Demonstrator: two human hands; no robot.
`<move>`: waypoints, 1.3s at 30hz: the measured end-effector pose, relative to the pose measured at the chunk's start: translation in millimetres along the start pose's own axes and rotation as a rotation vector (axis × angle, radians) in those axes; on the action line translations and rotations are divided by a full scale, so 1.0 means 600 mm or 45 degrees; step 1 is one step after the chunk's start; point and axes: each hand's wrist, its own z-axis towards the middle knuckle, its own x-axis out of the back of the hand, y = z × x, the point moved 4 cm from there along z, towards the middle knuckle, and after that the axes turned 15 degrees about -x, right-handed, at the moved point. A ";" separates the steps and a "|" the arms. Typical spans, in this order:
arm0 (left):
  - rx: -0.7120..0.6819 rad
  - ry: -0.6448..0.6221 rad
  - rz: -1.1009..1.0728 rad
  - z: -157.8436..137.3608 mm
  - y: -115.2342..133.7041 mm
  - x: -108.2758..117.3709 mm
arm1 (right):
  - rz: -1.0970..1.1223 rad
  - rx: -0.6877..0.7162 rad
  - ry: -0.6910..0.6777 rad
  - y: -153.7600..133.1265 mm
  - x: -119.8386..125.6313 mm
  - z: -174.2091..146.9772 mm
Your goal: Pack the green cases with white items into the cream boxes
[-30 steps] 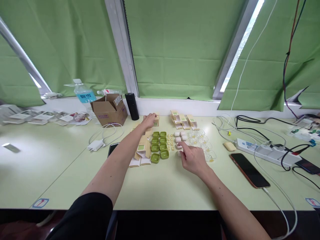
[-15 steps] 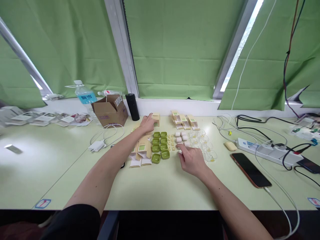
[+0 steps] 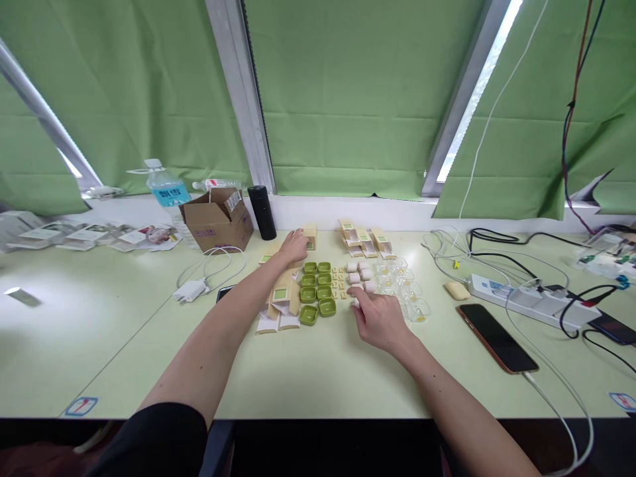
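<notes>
My left hand (image 3: 294, 247) reaches to the far side of the table, its fingers bent against the left side of a small tan carton (image 3: 311, 237). Whether they grip it is hard to see. My right hand (image 3: 380, 319) is over the near right of the layout, forefinger stretched out and thumb apart, beside several white rounded blocks (image 3: 353, 279). Between the hands stand two columns of green square trays (image 3: 309, 315) and rows of tiny yellowish pieces (image 3: 335, 286). Several clear plastic covers (image 3: 408, 289) lie right of the blocks. More tan cartons (image 3: 281, 293) lie partly under my left forearm.
Another group of tan cartons (image 3: 368, 240) stands at the back. A brown cardboard box (image 3: 218, 222) and black bottle (image 3: 262, 213) are at the back left. A phone (image 3: 497, 338), power strip (image 3: 534, 301) and tangled cables lie on the right. A white charger (image 3: 191, 290) sits left.
My left forearm has shifted slightly to the right, uncovering part of a dark phone beside it. The view has moved a little. My right hand stays almost in place.
</notes>
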 end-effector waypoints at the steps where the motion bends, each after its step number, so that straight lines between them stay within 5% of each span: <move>1: -0.004 0.004 0.009 -0.001 0.002 0.003 | -0.003 -0.002 -0.002 0.000 0.000 0.000; 8: -0.002 0.137 0.031 -0.039 0.043 0.044 | -0.024 -0.047 0.004 0.003 0.002 0.002; 15: -0.173 0.312 -0.079 -0.167 0.147 0.093 | -0.009 -0.043 -0.070 -0.004 -0.004 0.001; 22: -0.264 0.094 -0.126 -0.269 0.196 0.075 | -0.031 0.029 -0.231 -0.027 -0.021 -0.008; 30: -0.368 -0.083 -0.029 -0.286 0.209 0.042 | -0.009 0.007 -0.212 -0.019 -0.028 -0.008; 39: -0.341 -0.054 -0.110 -0.282 0.220 0.045 | -0.006 0.003 -0.201 -0.023 -0.031 -0.008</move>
